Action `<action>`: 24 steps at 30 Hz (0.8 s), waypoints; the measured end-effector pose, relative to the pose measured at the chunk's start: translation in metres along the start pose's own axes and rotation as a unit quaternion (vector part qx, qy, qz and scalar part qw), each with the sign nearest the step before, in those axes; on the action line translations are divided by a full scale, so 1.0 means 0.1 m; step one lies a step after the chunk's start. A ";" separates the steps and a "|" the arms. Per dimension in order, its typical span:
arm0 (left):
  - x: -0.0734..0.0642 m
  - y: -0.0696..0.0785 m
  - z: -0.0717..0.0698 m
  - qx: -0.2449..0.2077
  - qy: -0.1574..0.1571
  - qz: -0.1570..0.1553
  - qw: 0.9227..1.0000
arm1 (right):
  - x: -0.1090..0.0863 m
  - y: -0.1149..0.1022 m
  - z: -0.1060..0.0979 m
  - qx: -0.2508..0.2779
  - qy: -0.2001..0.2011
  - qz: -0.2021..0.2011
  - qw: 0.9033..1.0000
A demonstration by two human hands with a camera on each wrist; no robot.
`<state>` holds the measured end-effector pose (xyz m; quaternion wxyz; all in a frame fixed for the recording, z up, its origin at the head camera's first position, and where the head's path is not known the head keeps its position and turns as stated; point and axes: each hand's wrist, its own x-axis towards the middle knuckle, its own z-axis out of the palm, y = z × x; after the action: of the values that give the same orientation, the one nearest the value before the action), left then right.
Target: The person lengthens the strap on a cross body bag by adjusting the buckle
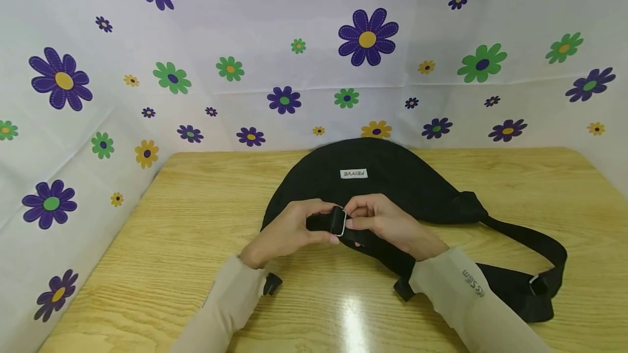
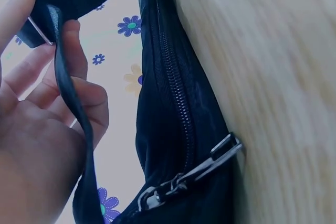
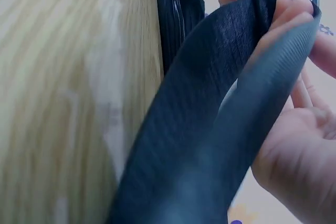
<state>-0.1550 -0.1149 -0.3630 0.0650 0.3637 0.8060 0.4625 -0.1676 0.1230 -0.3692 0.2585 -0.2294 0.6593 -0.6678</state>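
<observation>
A black crescent-shaped sling bag (image 1: 314, 173) lies on the table with a small white label (image 1: 353, 174) on its front. In front of it, my left hand (image 1: 289, 227) pinches a black webbing strap (image 1: 320, 223) between thumb and fingers. My right hand (image 1: 385, 222) grips the strap at a silver metal strap slider (image 1: 343, 224), opposite the left fingertips. The strap loops through this slider. In the left wrist view, a thin strap length (image 2: 68, 85) hangs across the left palm. In the right wrist view, a wide strap (image 3: 199, 77) runs down from the right fingers.
The bag's zipper (image 2: 176, 85) and metal zipper pull (image 2: 212, 160) face the left wrist camera. A strap loop (image 1: 549, 244) with a second slider (image 1: 535, 283) lies to the right. By the left sleeve is a black end piece (image 1: 272, 284). Flowered cloth (image 1: 294, 20) hangs behind the wooden table (image 1: 206, 195).
</observation>
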 end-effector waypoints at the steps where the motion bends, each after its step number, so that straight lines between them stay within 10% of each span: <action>1: 0.00 0.01 0.00 0.000 0.001 0.000 1.000 | 0.00 0.00 -0.01 0.003 -0.004 0.003 1.000; 11: -0.02 0.01 -0.06 -0.011 0.019 -0.002 1.000 | -0.07 0.05 -0.23 -0.038 -0.081 0.028 0.996; 24: -0.01 0.01 -0.05 -0.004 0.015 -0.006 1.000 | -0.04 -0.03 -0.09 -0.074 -0.046 0.003 0.996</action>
<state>-0.1559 -0.1186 -0.3593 0.0575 0.3513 0.8072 0.4710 -0.1708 0.1328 -0.3667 0.2724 -0.2764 0.6950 -0.6053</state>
